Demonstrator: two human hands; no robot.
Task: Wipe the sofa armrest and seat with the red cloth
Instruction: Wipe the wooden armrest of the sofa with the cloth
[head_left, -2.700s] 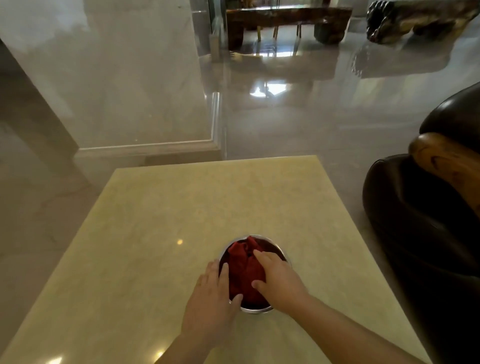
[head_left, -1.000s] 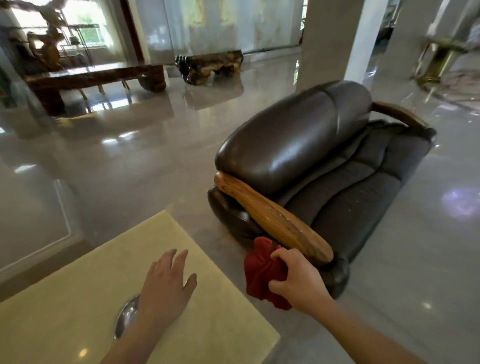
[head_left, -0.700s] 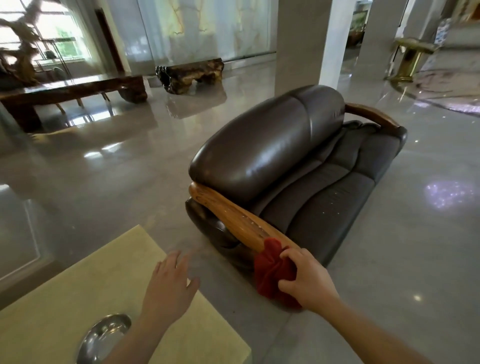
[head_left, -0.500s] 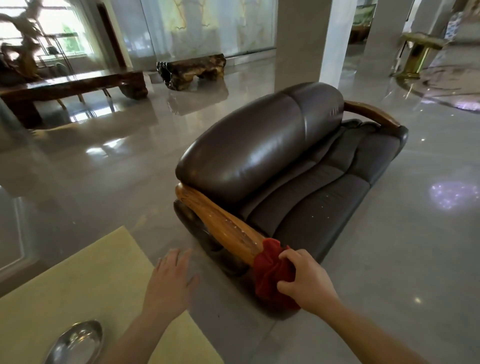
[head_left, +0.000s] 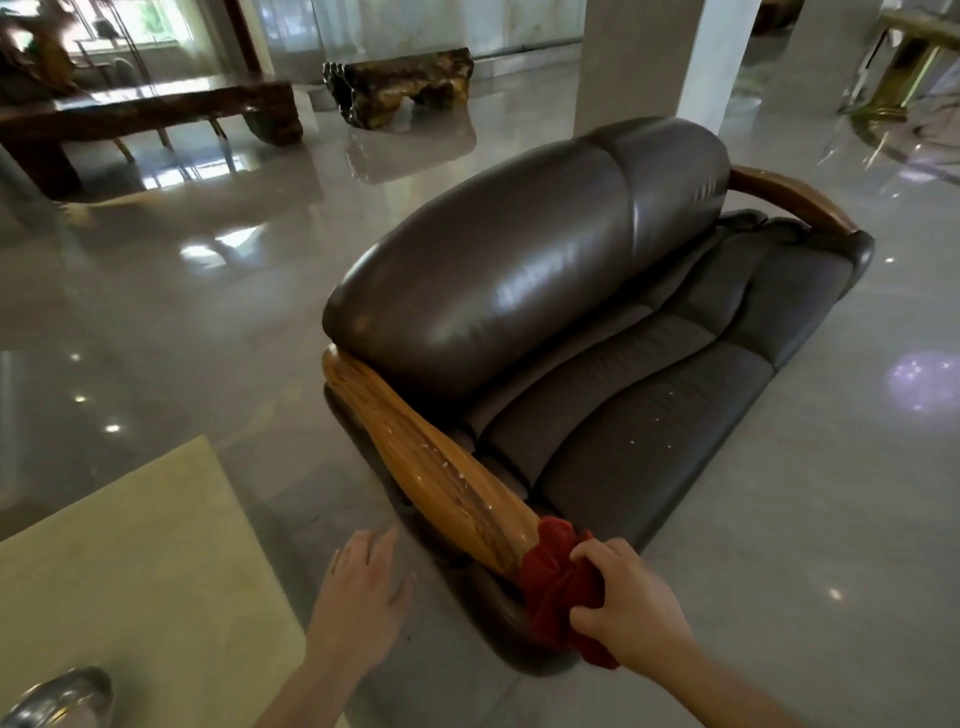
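- Right hand (head_left: 631, 605): fingers clenched around the bunched red cloth (head_left: 558, 587), pressing it against the near tip of the wooden armrest (head_left: 441, 473).
- Red cloth: at 5 o'clock in the view, touching the armrest end; part hangs below the hand.
- Left hand (head_left: 361, 592): fingers spread wide, holding nothing, at 6 o'clock, above the floor between the yellow table (head_left: 140, 582) and the sofa (head_left: 597, 322).
- Seat (head_left: 639, 431): dark leather, at 3 o'clock from the armrest, with pale specks on it.
- Metal bowl (head_left: 60, 699): on the table at 7 o'clock, well apart from both hands.
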